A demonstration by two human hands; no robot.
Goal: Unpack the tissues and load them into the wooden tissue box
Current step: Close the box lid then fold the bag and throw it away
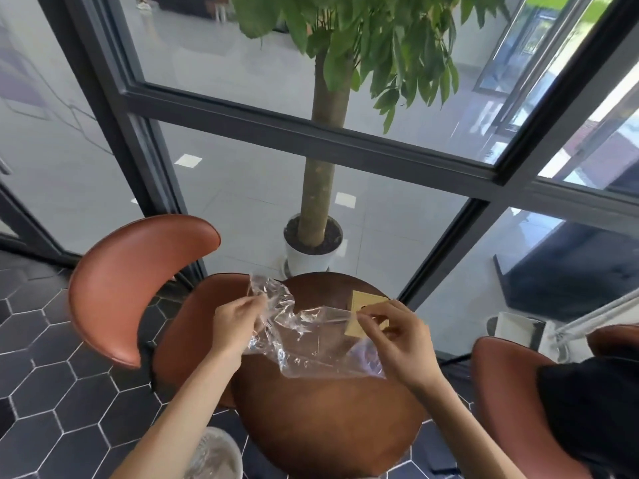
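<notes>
- Head view: a round brown tabletop sits below a glass wall with dark frames.
- Left hand is raised over the left edge of the tabletop, fingers pinched closed on one end of a clear plastic wrapper.
- Right hand is raised over the right part of the tabletop, thumb and fingertips pinched on the opposite end of the same wrapper (crumpled and stretched between both hands).
- Wooden tissue box stands near the far right edge of the tabletop, partly hidden behind the right hand and the wrapper; whether the hand touches it cannot be told.
- Tissues themselves cannot be made out in this view.
- Brown leather chair stands to the left of the table, touching or just beside its edge.
- Second brown chair stands to the right.
- Potted tree in a white pot stands beyond the far edge.
- Floor under the table has dark hexagonal tiles.
</notes>
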